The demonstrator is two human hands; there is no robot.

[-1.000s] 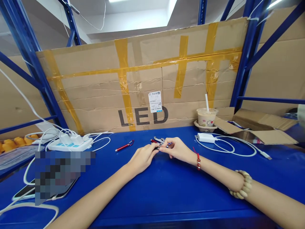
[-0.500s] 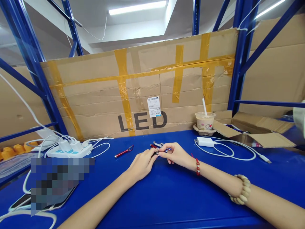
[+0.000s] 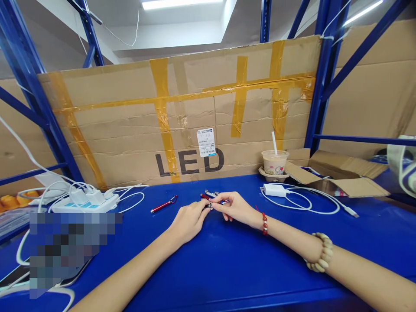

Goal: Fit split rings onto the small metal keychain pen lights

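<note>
My left hand (image 3: 188, 221) and my right hand (image 3: 235, 209) meet at the middle of the blue table. Both are closed, with their fingertips pinching a small shiny metal piece (image 3: 210, 206) between them. My fingers cover most of it, so its exact kind is hidden. Just behind my fingertips lie several slim metal pieces (image 3: 212, 193) in red, silver and blue, partly hidden by my right hand. To the left of my left hand, a slim red penlight-like stick (image 3: 164, 204) with a carabiner clip at one end lies apart on the table.
A white power strip (image 3: 87, 203) with plugs and cables sits at the left, behind a blurred-out device. At the right are a white charger (image 3: 274, 190) with its cable, a drink cup with a straw (image 3: 274, 162), and an opened cardboard box (image 3: 351, 167). A cardboard wall (image 3: 130, 143) stands behind.
The whole view has shifted slightly, so everything sits a little further left and up. My hands stay together, with only a small change at the fingertips around the metal piece.
</note>
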